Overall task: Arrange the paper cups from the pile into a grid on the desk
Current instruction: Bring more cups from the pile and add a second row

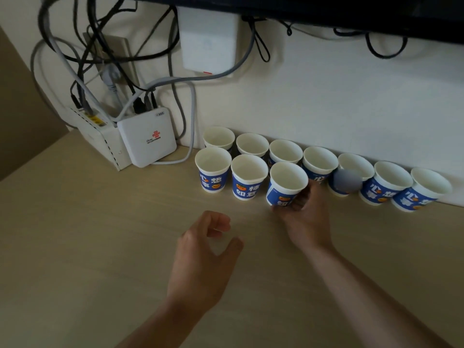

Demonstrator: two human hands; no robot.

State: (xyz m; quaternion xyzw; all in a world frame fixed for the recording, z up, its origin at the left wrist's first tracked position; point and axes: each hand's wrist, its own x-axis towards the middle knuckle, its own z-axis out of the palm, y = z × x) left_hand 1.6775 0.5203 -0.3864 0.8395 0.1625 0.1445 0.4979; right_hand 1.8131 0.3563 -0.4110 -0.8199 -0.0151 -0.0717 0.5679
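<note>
A paper cup (pixel 286 183) is gripped low on its side by the right hand (pixel 307 217), fingers curled round it, right of the white router (pixel 147 136). Between it and the router, 2 cups (pixel 213 172) are stood side by side on the desk (pixel 100 247). Farther back, a row of 7 cups (pixel 320 160) is lined against the wall (pixel 326 96), running rightward from the router. The left hand (pixel 203 249) is held loosely curled, nothing in it, in front of the router.
</note>
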